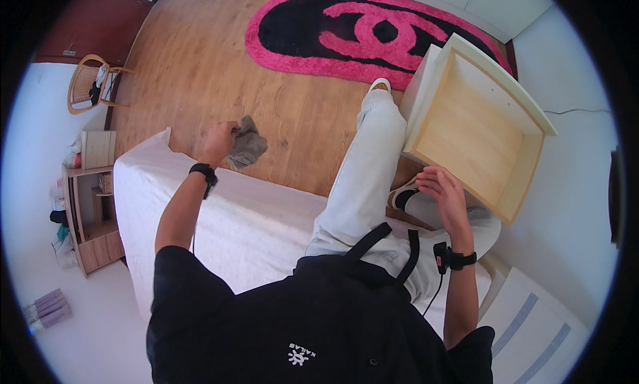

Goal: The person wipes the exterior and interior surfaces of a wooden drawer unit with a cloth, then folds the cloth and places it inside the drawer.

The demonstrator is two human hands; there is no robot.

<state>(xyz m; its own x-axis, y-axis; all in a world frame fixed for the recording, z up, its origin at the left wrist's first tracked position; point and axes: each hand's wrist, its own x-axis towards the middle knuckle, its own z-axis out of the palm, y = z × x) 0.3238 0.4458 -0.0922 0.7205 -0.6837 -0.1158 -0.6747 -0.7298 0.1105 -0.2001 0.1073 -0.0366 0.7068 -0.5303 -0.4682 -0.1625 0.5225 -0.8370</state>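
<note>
My left hand [219,140] pinches a crumpled grey cloth [248,143] that hangs over the wooden floor, beyond the edge of the bed. On the other side, my right hand [444,187] holds nothing, its fingers slightly bent and apart from the thumb. It is just in front of the near edge of a pulled-out wooden drawer [469,134], whose pale inner base shows. The drawer belongs to a cream cabinet [419,92]. Whether my right hand touches the drawer's edge, I cannot tell.
I sit on a bed with a pale pink sheet [259,209]. A pink and black rug [294,67] lies ahead on the floor. Far left stand a rattan-backed chair [80,87] and a wooden shelf unit [92,254]. A cable [574,110] runs along the right wall.
</note>
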